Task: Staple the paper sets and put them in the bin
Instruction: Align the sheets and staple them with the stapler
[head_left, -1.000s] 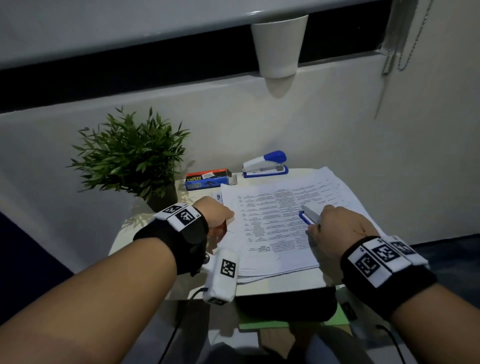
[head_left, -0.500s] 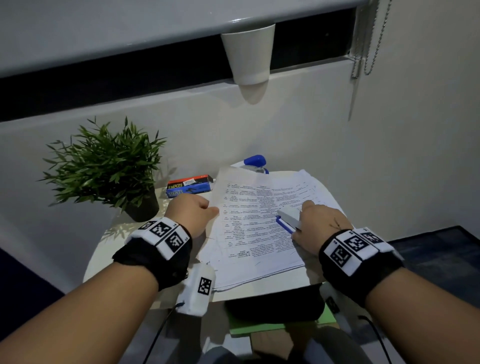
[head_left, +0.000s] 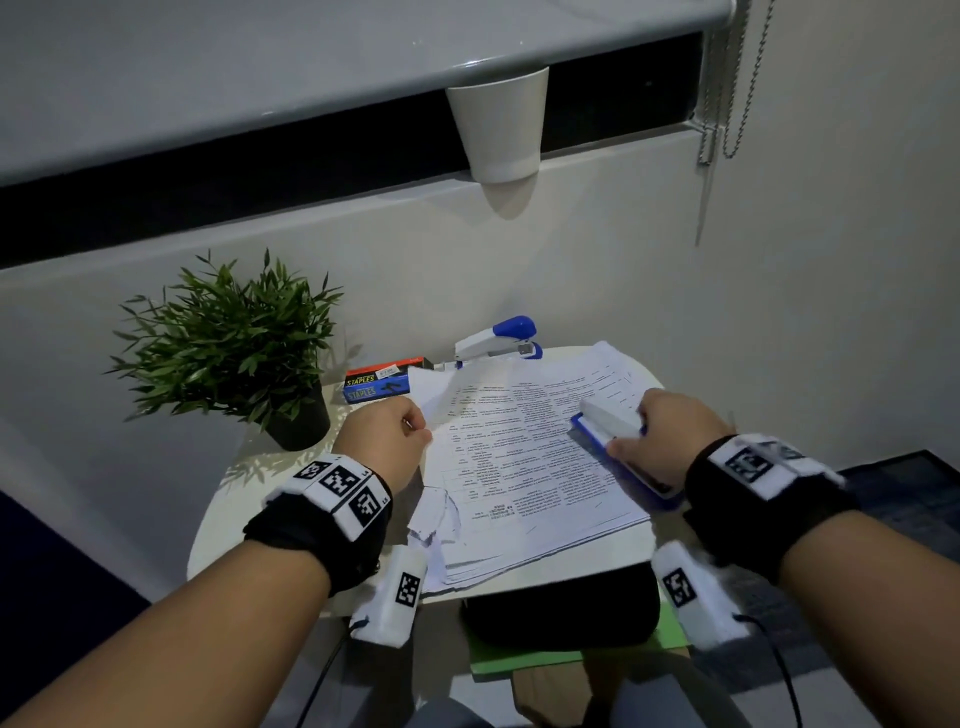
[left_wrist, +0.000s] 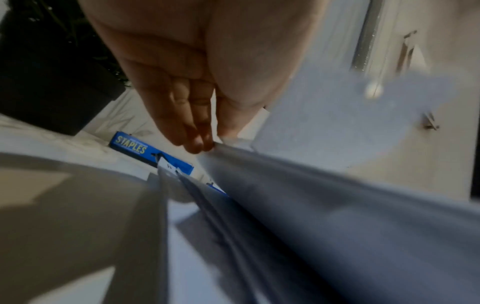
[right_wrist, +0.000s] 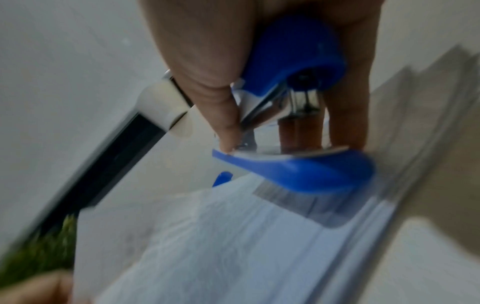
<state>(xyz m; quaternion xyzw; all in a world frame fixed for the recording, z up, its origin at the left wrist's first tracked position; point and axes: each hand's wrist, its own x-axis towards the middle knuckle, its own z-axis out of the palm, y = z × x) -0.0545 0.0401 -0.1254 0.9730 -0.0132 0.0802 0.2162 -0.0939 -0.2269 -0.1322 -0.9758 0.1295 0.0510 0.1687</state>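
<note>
The left hand (head_left: 387, 441) pinches the lifted top sheets at the left edge of the paper stack (head_left: 524, 467), which lies on the round white counter (head_left: 223, 514). The right hand (head_left: 670, 436) has its fingers (right_wrist: 348, 115) curled round a blue-and-white stapler (head_left: 608, 423) resting on the stack's right side. A second stapler (head_left: 498, 343) and a staples box (head_left: 382, 382) sit behind the papers, beside a plant (head_left: 228, 343).

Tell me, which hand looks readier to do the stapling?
Probably the right hand: it already grips a blue and white stapler over the paper stack. The left hand only pinches lifted sheets.
</note>
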